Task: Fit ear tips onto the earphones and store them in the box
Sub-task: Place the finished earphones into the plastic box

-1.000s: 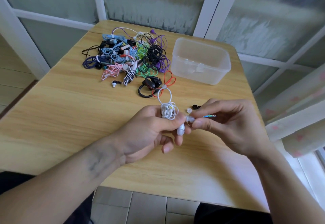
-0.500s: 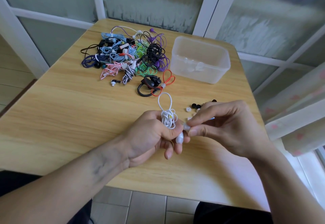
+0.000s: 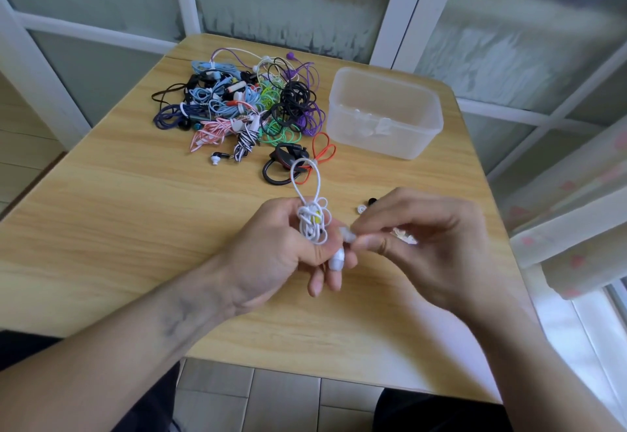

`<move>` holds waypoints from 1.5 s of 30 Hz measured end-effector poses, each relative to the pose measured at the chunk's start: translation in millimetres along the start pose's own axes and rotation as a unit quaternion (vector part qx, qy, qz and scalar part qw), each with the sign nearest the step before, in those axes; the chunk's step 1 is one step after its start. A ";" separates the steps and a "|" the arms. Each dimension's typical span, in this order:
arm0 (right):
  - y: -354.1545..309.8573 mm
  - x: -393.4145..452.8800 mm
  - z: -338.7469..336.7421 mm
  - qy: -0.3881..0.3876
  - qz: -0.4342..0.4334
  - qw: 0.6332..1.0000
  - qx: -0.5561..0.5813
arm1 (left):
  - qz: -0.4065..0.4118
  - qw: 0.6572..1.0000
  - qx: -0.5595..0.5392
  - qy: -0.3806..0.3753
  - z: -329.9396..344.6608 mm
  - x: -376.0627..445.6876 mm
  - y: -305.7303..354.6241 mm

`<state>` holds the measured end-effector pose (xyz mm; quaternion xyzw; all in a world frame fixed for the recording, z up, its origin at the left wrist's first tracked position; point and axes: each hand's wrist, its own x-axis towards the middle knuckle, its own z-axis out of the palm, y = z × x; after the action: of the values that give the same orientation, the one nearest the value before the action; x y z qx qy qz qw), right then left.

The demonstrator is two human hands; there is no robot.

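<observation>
Little has been moved since the earlier frame: white earphones [image 3: 314,221] are gripped in the left hand [image 3: 271,248], an ear tip [image 3: 347,235] is pinched by the right hand [image 3: 417,245] at the left fingertips, the box [image 3: 386,112] is nearly empty beyond, a pile of earphones [image 3: 244,102] untouched.

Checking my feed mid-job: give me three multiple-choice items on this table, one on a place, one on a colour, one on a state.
1. Where is the plastic box relative to the pile of earphones?
A. to its right
B. to its left
C. under it

2. What colour is the bundled cable in the left hand?
A. black
B. white
C. green

3. What is the right hand doing?
A. lying flat on the table
B. gripping the box
C. pinching a small ear tip

Key: 1 A, the box stands right of the pile. 2 B, its loops are white. 3 C, its fingertips meet on the tip beside the earbud.
</observation>
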<state>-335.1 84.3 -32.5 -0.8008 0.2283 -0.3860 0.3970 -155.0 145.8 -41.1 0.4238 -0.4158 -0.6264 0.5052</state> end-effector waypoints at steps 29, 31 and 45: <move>24.9 20.9 -21.3 0.342 0.139 0.928 -0.058 | 0.177 0.910 0.300 0.224 7.1 157.5 81.6; 26.3 20.4 -23.3 0.330 0.143 0.932 -0.052 | 0.163 0.878 0.376 0.246 8.7 186.4 88.0; 27.9 26.3 -8.5 0.282 0.142 0.948 -0.042 | 0.080 0.757 0.606 0.231 11.3 190.7 87.2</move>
<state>-327.8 46.5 -40.4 -0.6343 0.4584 -0.5259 0.3330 -166.1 -53.6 23.9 0.7381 -0.6119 -0.0840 0.2715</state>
